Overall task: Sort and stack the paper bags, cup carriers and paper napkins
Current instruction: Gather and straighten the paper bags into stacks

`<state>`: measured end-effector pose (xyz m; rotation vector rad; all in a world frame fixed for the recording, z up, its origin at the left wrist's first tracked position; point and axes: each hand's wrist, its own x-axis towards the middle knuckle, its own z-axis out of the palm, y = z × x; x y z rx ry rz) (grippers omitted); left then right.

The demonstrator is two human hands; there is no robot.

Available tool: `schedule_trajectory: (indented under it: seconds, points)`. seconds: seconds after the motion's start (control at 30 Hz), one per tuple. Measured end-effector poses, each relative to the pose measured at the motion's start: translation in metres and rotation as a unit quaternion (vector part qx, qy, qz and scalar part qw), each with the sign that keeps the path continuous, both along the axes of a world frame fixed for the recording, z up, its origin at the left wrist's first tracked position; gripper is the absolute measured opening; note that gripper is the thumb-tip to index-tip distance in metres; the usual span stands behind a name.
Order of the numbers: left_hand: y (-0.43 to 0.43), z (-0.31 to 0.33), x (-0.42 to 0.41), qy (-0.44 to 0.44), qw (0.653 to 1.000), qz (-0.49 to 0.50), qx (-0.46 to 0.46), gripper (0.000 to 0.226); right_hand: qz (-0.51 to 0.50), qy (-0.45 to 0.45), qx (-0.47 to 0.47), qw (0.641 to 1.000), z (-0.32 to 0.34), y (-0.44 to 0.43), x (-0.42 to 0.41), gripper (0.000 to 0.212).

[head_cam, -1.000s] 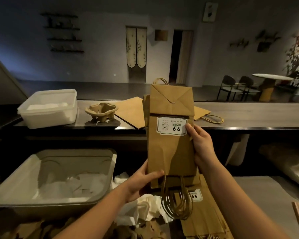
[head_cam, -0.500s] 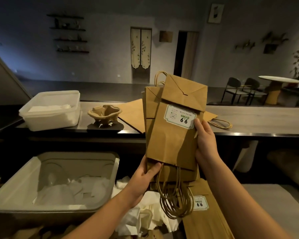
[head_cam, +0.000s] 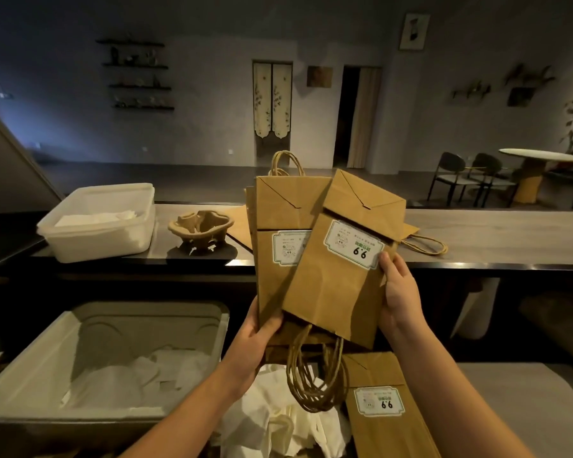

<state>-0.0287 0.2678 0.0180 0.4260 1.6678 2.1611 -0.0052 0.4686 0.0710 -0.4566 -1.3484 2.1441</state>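
- Far left on the surface [head_cam: 493,236], a white tub [head_cam: 80,246] sits with flat napkins [head_cam: 96,219] lying inside.
- Down below it, nearer the camera, a big pale bin [head_cam: 30,385] holds loose napkins [head_cam: 123,381], all crumpled.
- Moving right along the surface, one carrier [head_cam: 201,228] stands upright near the tub, not touching it.
- Just past the carrier, flat bags [head_cam: 237,226] lie on the surface behind the held stack, and a twine loop [head_cam: 424,244] pokes out on the far side.
- Left hand [head_cam: 255,338] is up. Its fingers curl round the lower left corner of the back bags [head_cam: 278,206], thumb across the front.
- Those back bags hang in the air above the near edge, upright, folded bottoms on top.
- Under the hands, a heap [head_cam: 278,424] of crumpled white paper lies beside the bin.
- Handles [head_cam: 315,375] dangle in a bunch from the lower ends of the held bags, right over that heap.
- Front bag [head_cam: 341,292] leans to the right, overlapping the back bags, its label facing the camera with the 9.9 upside down.
- Right hand [head_cam: 396,292] pinches the front bag's right edge, thumb on the corner of the label, fingers tucked behind.
- Lower right, a low bag [head_cam: 387,441] lies flat, label up, just beside the dangling handles.
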Motion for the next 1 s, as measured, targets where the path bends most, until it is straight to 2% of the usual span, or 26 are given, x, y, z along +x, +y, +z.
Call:
schedule_trajectory:
  seconds: [0.13, 0.3, 0.47, 0.67, 0.7, 0.8, 0.83, 0.9, 1.0]
  points:
    - [-0.005, 0.002, -0.004, -0.005, 1.000, 0.011, 0.005, 0.037, -0.004, -0.013, 0.044, 0.999, 0.001, 0.004, 0.002, 0.011]
    - [-0.004, -0.003, -0.003, -0.006, 1.000, 0.009, -0.013, 0.032, 0.070, -0.026, 0.108, 0.991, -0.002, -0.006, 0.002, 0.011]
    - [0.000, -0.004, 0.000, -0.029, 0.999, 0.015, 0.018, 0.038, 0.114, -0.044, 0.088, 0.989, -0.014, -0.015, 0.002, 0.019]
    - [0.002, -0.007, 0.002, -0.041, 0.999, 0.015, 0.015, 0.041, 0.128, -0.034, 0.040, 0.990, -0.021, -0.011, 0.003, 0.016]
    - [0.003, -0.007, 0.002, -0.036, 0.999, 0.016, 0.011, 0.044, 0.123, -0.030, 0.040, 0.991, -0.022, -0.010, 0.003, 0.016]
    - [0.003, -0.009, 0.001, -0.007, 1.000, 0.015, -0.004, 0.087, 0.109, -0.012, 0.035, 0.993, -0.025, -0.009, 0.004, 0.015]
    - [0.004, -0.008, 0.001, -0.005, 1.000, 0.018, 0.000, 0.094, 0.105, -0.005, 0.031, 0.994, -0.025, -0.009, 0.004, 0.014]
    - [0.004, -0.007, -0.001, -0.016, 1.000, 0.020, 0.014, 0.088, 0.097, 0.008, 0.017, 0.995, -0.027, -0.009, 0.004, 0.014]
    - [0.006, -0.002, 0.001, -0.037, 0.998, 0.022, 0.045, 0.049, 0.084, 0.014, -0.013, 0.996, -0.030, -0.010, 0.003, 0.013]
